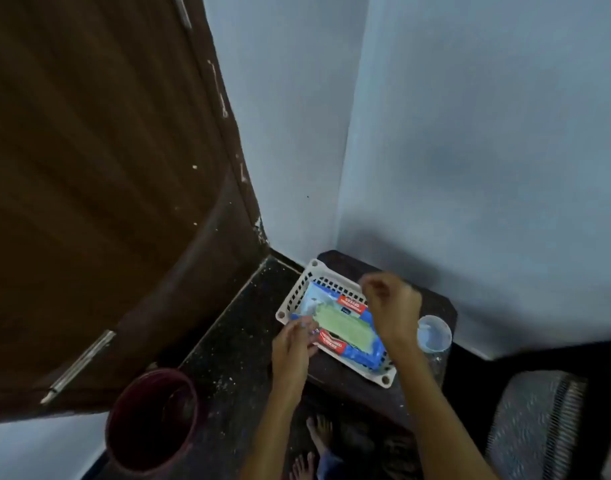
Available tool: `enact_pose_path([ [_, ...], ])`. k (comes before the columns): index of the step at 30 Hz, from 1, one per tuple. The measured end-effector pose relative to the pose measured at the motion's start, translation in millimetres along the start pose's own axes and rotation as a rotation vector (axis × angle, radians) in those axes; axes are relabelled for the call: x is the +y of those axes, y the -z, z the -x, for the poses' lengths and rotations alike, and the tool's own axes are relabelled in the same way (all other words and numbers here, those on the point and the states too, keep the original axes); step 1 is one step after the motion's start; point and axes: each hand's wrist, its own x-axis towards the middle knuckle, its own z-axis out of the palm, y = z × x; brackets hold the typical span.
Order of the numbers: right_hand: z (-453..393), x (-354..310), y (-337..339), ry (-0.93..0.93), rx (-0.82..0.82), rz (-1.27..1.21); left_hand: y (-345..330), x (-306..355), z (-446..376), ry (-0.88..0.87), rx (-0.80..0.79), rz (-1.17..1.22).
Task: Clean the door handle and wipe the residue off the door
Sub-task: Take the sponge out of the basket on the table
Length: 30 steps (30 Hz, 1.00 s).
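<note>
A dark brown door (89, 185) fills the left side, with a long metal handle (79, 365) low on it. A white slotted basket (299, 289) sits on a dark stool and holds a blue, green and red pack of wipes (345, 330). My left hand (295, 341) touches the pack's near-left corner at the basket rim. Hovering over the pack's far right end is my right hand (392, 310), fingers curled and pinched together; motion blur hides whether it holds anything.
A maroon bucket (151, 420) stands on the speckled dark floor (235, 341) below the door. A clear plastic cup (434, 334) sits on the stool (435, 303) right of the basket. Pale blue walls (470, 133) meet in the corner. A grey mesh chair (539, 427) is at lower right.
</note>
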Motion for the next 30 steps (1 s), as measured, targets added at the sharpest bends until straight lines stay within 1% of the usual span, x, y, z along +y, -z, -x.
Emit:
enact_pose_path([
  [2, 7, 24, -20, -0.069, -0.174, 0.136, -6, -12, -6, 0.095, 0.016, 0.008],
  [4, 20, 48, -43, -0.154, -0.375, 0.227, -9, -28, -12, 0.146, 0.007, -0.005],
  [5, 24, 57, -53, -0.176, -0.434, 0.249, -10, -34, -13, 0.156, 0.006, -0.011],
  [8, 28, 78, -76, -0.136, -0.512, 0.372, -13, -43, -21, 0.161, 0.014, -0.043],
  [11, 29, 86, -92, -0.087, -0.527, 0.477, -13, -53, -31, 0.174, 0.026, -0.062],
  [14, 33, 89, -101, 0.005, -0.461, 0.546, -11, -55, -36, 0.177, 0.034, -0.08],
  [18, 34, 91, -102, -0.036, -0.375, 0.47, -7, -55, -39, 0.168, 0.03, -0.102],
  [20, 33, 87, -99, -0.079, -0.3, 0.376, -6, -53, -40, 0.159, 0.025, -0.107],
  [22, 35, 78, -92, -0.116, -0.133, 0.284, -5, -50, -39, 0.141, 0.016, -0.111],
  [25, 35, 57, -77, -0.195, 0.187, 0.162, -6, -38, -34, 0.088, -0.01, -0.113],
  [26, 33, 49, -71, -0.226, 0.249, 0.099, -7, -31, -31, 0.069, -0.015, -0.112],
  [28, 24, 27, -60, -0.248, 0.271, -0.01, -4, -12, -24, 0.014, -0.019, -0.103],
  [30, 11, 2, -53, -0.249, 0.203, -0.124, 4, 12, -17, -0.078, -0.028, -0.107],
])
